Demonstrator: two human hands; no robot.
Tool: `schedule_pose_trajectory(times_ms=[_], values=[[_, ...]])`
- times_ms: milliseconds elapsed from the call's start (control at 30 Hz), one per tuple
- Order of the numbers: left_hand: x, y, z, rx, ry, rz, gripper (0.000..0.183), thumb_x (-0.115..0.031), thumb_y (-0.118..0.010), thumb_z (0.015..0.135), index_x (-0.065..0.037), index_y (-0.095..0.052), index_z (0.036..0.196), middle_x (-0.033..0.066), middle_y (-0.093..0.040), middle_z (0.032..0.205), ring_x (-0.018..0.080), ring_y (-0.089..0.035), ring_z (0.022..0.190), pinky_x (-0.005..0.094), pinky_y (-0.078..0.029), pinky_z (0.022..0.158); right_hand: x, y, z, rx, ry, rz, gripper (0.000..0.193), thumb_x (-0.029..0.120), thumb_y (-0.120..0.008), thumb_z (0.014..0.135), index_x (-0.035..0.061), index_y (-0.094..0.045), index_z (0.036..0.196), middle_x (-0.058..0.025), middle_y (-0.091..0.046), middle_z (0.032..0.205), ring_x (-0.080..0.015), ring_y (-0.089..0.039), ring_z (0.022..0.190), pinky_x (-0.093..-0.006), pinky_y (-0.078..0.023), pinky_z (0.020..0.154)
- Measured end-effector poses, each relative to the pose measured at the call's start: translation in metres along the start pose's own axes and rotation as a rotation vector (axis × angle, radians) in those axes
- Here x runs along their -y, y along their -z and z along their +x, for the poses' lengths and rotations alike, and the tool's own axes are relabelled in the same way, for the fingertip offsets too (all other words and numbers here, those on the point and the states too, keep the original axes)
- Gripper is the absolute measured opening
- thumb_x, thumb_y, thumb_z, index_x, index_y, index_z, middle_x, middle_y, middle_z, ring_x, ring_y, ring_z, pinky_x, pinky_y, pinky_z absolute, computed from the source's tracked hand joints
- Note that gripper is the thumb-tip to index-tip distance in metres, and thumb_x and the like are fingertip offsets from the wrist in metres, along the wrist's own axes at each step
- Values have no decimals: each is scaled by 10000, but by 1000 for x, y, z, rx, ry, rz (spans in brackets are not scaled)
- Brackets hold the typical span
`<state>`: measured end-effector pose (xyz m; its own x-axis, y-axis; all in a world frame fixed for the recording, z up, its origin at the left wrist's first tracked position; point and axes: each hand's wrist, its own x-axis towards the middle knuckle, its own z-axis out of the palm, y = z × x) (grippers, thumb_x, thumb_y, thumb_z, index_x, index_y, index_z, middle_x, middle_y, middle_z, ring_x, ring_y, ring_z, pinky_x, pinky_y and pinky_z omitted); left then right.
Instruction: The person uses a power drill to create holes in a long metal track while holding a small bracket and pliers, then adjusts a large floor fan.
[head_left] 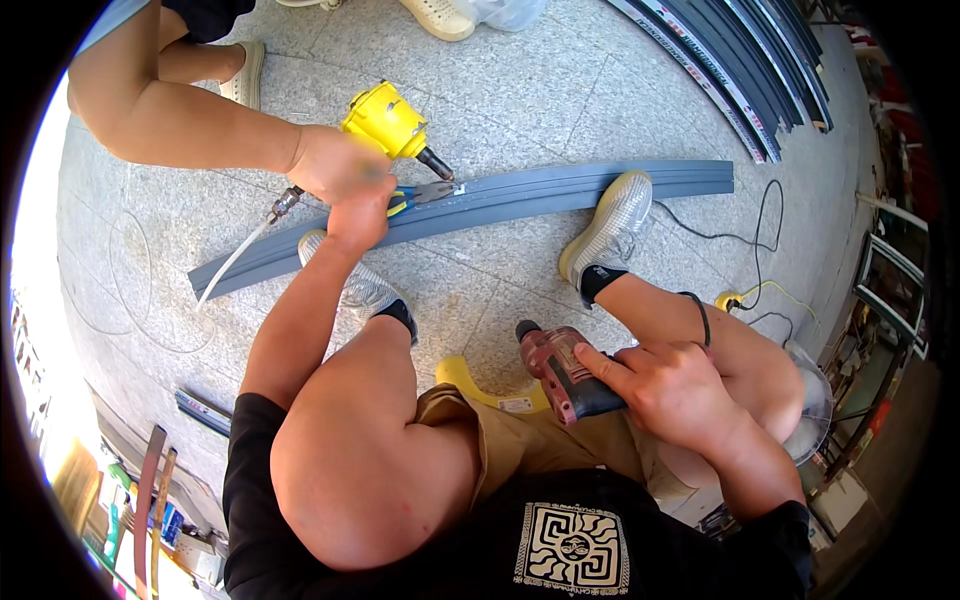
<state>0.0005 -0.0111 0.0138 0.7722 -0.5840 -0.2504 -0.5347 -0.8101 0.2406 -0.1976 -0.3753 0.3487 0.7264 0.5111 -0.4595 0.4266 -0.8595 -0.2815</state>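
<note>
1. Left arm (305, 305) extended forward; left hand (359, 217) curled into a tight grip.
2. Right forearm (752, 465) angled inward; right hand (675, 392) gripping, back upward, one digit stretched out.
3. Legs (345, 440) bent, spread apart.

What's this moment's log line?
left hand: holds pliers; right hand: holds drill; co-worker's hand: on yellow tool; right shoe: on grey strip

Premises assessed as a workshop. Evidence: a power drill (565, 375) in the right fingers (603, 367), pliers (430, 192) in the left fingers (374, 203), a yellow hose-fed tool (385, 118) just beyond them, and stacked dark strips (745, 75) (long lengths) far beyond the right fingers, on tiled floor (535, 105).
</note>
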Motion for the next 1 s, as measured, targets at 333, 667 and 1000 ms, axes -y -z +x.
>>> schedule_pose_trajectory(times_ms=[333, 667, 1000], values=[[-4, 10, -4, -82, -28, 19, 555, 46, -699, 836, -120, -659, 1364, 170, -744, 1174, 380, -715, 1132, 479, -600, 913, 0, 7, 1, 25, -2, -5, 559, 146, -682, 855, 195, -727, 1410, 5, -645, 729, -183, -690, 644, -339, -548, 585], [30, 19, 29, 409, -35, -610, 386, -218, -682, 1037, -100, -633, 1402, 112, -716, 1351, 274, -609, 1370, 413, -543, 1074, 0, 3, 1, 12, 5, 9, 543, 148, -677, 859, 192, -736, 1397, 3, -647, 730, -184, -687, 643, -341, -547, 585], [22, 51, 30, 554, -657, -39, 364, -156, -648, 1025, -122, -693, 1385, 50, -713, 1318, 233, -604, 1318, 514, -459, 1202, 0, 4, 1, 15, 4, -17, 535, 150, -677, 856, 185, -741, 1386, 4, -646, 719, -187, -684, 639, -340, -544, 601]])
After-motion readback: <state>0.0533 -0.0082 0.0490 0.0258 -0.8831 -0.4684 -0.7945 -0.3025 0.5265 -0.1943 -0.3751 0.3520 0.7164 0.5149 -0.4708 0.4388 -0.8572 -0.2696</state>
